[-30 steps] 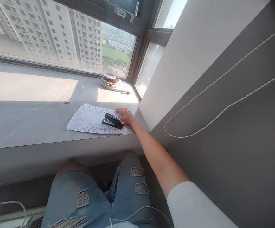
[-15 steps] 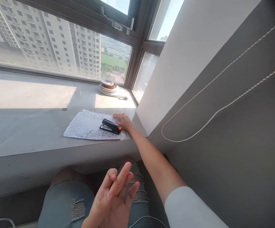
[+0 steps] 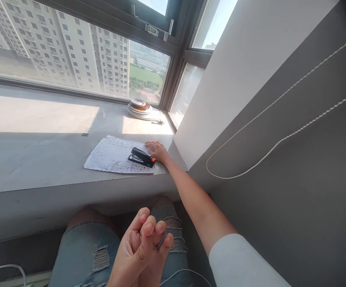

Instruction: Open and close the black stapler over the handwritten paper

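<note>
My left hand (image 3: 144, 249) is raised above my lap, palm turned up. Its fingers are curled in towards the thumb; whether anything small lies between them is hidden. On the sill, my right hand (image 3: 158, 152) lies with fingers stretched over the right edge of the written paper sheets (image 3: 107, 153). A black stapler (image 3: 141, 157) with an orange mark rests on the paper, right beside this hand, its jaws pointing left. The right fingers are partly hidden behind the stapler's end.
Two short grey strips (image 3: 85, 134) lie on the window sill (image 3: 41, 159). A stack of round plates (image 3: 141, 109) stands in the corner by the window, with a small dark chain-like thing (image 3: 157, 122) beside it. A beaded cord (image 3: 250, 169) hangs along the right wall.
My left fingers have curled inward towards the thumb, where they were more spread before. The right hand, paper and stapler keep their places; the whole view has shifted slightly.
</note>
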### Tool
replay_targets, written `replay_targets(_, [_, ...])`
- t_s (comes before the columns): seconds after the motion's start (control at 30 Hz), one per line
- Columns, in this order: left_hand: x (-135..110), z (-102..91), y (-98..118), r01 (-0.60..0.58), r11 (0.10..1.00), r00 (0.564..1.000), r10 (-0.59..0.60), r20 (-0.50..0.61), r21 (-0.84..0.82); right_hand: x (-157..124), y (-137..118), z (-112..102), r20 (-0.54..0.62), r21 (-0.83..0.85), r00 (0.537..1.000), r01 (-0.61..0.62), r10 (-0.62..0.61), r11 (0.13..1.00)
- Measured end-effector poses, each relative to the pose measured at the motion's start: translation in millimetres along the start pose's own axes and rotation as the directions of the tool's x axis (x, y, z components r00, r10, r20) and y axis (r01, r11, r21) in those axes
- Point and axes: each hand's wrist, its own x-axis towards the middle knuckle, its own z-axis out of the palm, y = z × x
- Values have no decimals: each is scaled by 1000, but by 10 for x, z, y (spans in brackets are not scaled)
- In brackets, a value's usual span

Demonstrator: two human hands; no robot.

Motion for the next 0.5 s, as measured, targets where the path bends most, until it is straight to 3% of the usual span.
replay_targets(0.33, [-4, 71, -49, 20, 998, 999, -23, 48, 55, 8, 8, 10, -3, -1, 1000, -11, 11, 1000])
replay_targets(0.5, [56, 34, -41, -26, 999, 996, 22, 85, 45, 7, -3, 1, 4, -4, 1000, -11, 11, 1000])
